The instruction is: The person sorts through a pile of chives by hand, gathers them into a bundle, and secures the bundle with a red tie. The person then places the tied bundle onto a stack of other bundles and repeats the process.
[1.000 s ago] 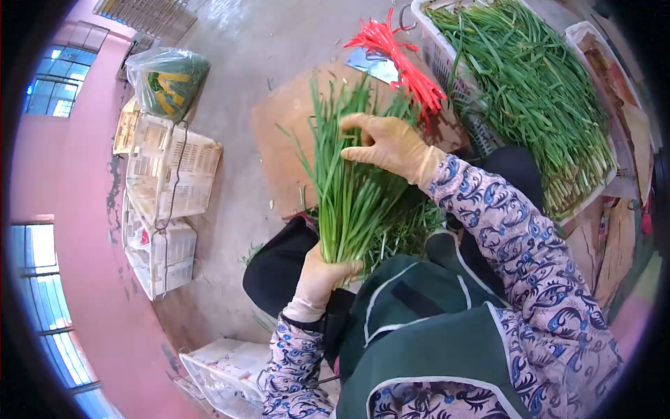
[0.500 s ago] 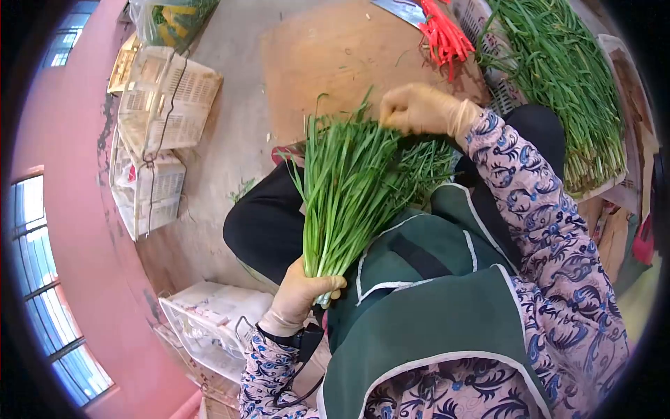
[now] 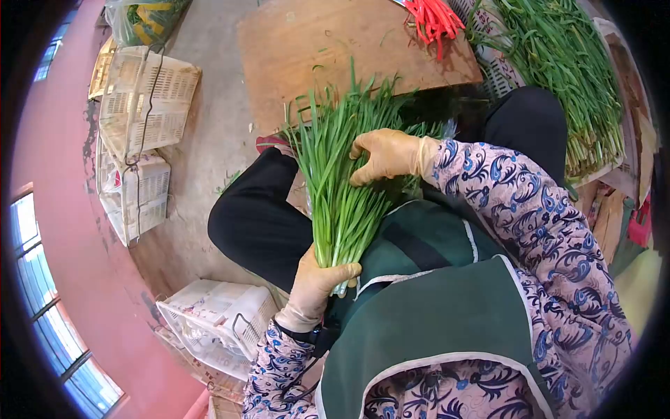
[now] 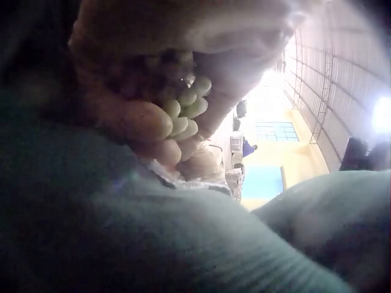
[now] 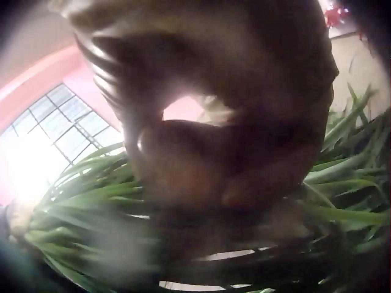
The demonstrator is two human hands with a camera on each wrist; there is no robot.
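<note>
A bunch of garlic chives (image 3: 342,202) stands fanned over the lap, with pale stem ends at the bottom. My gloved left hand (image 3: 314,286) grips it low, thumb across the stems; pale cut ends (image 4: 189,113) poke out of the fist in the left wrist view. My gloved right hand (image 3: 387,155) is at the right side of the leaves, index finger and thumb curved and apart in the head view. Dark curled fingers (image 5: 183,152) lie over the leaves in the right wrist view; I cannot tell whether they pinch any.
Ahead lies a wooden board (image 3: 300,59) with red strips (image 3: 434,19) at its far right. A white crate (image 3: 499,66) piled with chives stands on the right. White crates (image 3: 150,105) line the left wall, and another plastic crate (image 3: 216,314) sits at lower left.
My right hand moved from the outer right leaf tips back down to the bunch's side. The left hand kept its grip as the bunch swung slightly. The head view shifted towards the lap.
</note>
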